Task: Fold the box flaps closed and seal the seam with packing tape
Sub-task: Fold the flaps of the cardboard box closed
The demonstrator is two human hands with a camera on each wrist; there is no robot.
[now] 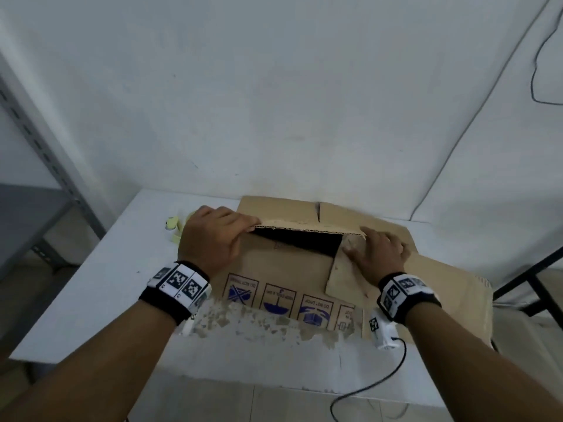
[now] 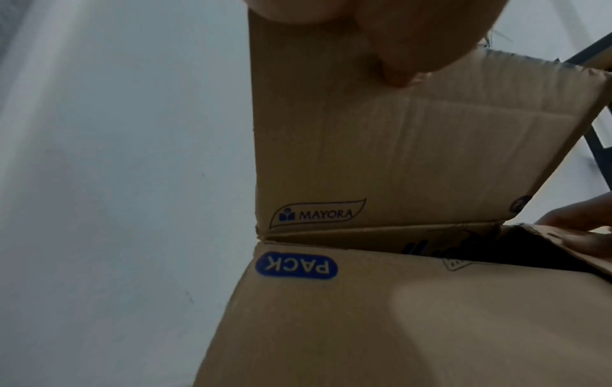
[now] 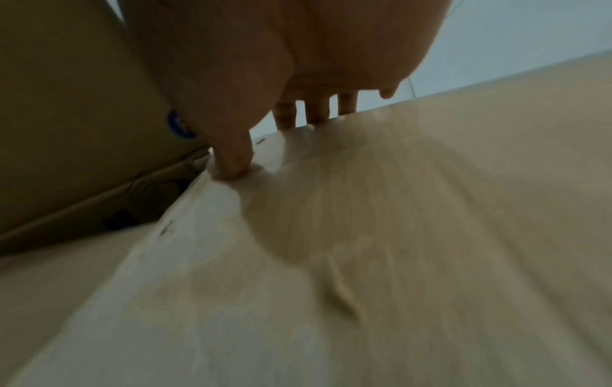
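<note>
A brown cardboard box (image 1: 274, 269) printed with blue handling symbols stands on the white table (image 1: 91, 284). My left hand (image 1: 243, 226) grips the left end of the far flap (image 1: 304, 214), fingers curled over its edge. In the left wrist view that far flap (image 2: 364, 157) stands tilted up with a MAYORA logo, and my thumb (image 2: 397, 70) lies against it. The near flap (image 2: 397, 314) lies flat. My right hand (image 1: 374, 245) rests flat on the right side flap (image 1: 344, 278), fingers (image 3: 232, 162) straight. A dark gap (image 1: 304, 242) stays open between the flaps.
A pale yellow roll-like object (image 1: 172, 223) lies on the table behind my left hand. A grey metal rack (image 1: 39, 141) stands at the left and a black frame (image 1: 533, 269) at the right. A black cable (image 1: 380, 388) trails off the table's front edge. The wall is close behind the box.
</note>
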